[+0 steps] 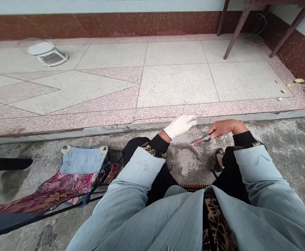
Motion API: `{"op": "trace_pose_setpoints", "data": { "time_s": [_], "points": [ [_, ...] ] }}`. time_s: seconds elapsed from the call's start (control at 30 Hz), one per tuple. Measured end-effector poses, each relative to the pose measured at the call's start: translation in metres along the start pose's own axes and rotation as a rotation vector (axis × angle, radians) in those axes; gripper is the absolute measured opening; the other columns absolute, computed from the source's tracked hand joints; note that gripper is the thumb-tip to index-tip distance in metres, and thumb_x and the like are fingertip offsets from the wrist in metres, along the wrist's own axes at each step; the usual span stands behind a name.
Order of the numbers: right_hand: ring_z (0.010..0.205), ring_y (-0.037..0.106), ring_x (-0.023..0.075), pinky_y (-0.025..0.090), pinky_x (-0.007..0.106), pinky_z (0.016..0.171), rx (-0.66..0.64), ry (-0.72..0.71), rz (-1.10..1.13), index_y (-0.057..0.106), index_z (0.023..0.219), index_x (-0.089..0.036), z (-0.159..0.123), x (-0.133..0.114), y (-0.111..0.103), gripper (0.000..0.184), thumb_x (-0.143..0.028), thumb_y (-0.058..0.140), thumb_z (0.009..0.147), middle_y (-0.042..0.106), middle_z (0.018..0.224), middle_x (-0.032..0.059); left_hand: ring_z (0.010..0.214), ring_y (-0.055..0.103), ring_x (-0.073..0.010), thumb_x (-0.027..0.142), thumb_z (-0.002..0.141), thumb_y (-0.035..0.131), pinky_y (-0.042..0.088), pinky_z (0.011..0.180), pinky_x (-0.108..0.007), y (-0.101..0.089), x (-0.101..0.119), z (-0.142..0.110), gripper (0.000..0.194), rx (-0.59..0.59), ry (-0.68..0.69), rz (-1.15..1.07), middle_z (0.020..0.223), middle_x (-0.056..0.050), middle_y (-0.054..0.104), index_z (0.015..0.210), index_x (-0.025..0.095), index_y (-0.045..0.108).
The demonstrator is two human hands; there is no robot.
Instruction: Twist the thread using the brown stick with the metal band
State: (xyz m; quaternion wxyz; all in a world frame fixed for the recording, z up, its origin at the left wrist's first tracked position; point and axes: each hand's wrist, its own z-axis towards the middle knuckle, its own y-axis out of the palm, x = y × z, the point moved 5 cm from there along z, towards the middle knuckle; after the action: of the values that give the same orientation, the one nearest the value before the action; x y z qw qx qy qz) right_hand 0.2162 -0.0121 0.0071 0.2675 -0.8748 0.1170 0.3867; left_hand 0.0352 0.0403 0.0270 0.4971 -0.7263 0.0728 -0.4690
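Note:
My left hand (182,125), in a white knit glove, is in front of the low step with its fingers drawn together and pointing right. A faint thin strand seems to show by its fingertips; what they hold, if anything, is too small to make out. Bare, my right hand (223,128) is wrapped round the handle of what looks like a sickle (198,141). Silvery binding circles the tool by my fingers, and its brown curved end hangs low over the concrete between my knees. A small gap separates the two hands.
A tiled step (178,87) runs across ahead. On it are a white stool (41,48), a dark wooden table (237,31) and fallen yellow leaves (299,80). A folding chair (79,170) with patterned cloth stands on the left, near another person's dark leg (8,164).

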Motion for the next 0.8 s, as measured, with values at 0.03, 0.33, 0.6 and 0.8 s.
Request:
{"op": "trace_pose_setpoints", "data": {
  "time_s": [0.03,0.33,0.6,0.8],
  "points": [
    [0.058,0.048,0.0114,0.037,0.027,0.06,-0.061,-0.039,0.079,0.079,0.09,-0.018,-0.005,-0.006,0.004,0.035,-0.05,0.073,0.077,0.06,0.064,-0.0012,0.081,0.062,-0.0188,0.043,0.099,0.039,0.042,0.071,-0.028,-0.002,-0.002,0.002,0.038,0.031,-0.015,-0.033,0.088,-0.004,0.07,0.101,0.018,0.068],
    [0.057,0.043,0.0104,0.032,0.026,0.058,0.533,-0.107,0.338,0.059,0.071,-0.017,-0.017,-0.002,-0.024,0.043,-0.058,0.063,0.082,0.051,0.063,-0.0028,0.075,0.06,-0.0201,0.044,0.099,0.035,0.039,0.064,-0.031,0.05,0.001,0.012,0.039,-0.11,-0.059,-0.039,0.085,-0.007,0.067,0.089,0.018,0.062],
    [0.066,0.049,0.0158,0.033,0.029,0.061,0.702,0.221,-0.024,0.068,0.087,-0.02,-0.005,0.027,-0.021,0.029,-0.045,0.055,0.089,0.06,0.073,0.0037,0.076,0.06,-0.019,0.043,0.098,0.038,0.04,0.068,-0.03,0.078,0.016,0.0,0.034,-0.327,0.033,-0.144,0.083,-0.004,0.066,0.089,0.02,0.062],
    [0.062,0.049,0.0134,0.034,0.028,0.059,0.059,0.208,-0.11,0.071,0.083,-0.016,0.009,0.017,0.016,0.023,-0.037,0.062,0.088,0.059,0.068,0.0027,0.066,0.051,-0.015,0.042,0.093,0.049,0.036,0.064,-0.027,0.05,0.016,-0.014,0.033,-0.344,0.139,-0.158,0.072,-0.002,0.058,0.075,0.018,0.062]
  ]
}}
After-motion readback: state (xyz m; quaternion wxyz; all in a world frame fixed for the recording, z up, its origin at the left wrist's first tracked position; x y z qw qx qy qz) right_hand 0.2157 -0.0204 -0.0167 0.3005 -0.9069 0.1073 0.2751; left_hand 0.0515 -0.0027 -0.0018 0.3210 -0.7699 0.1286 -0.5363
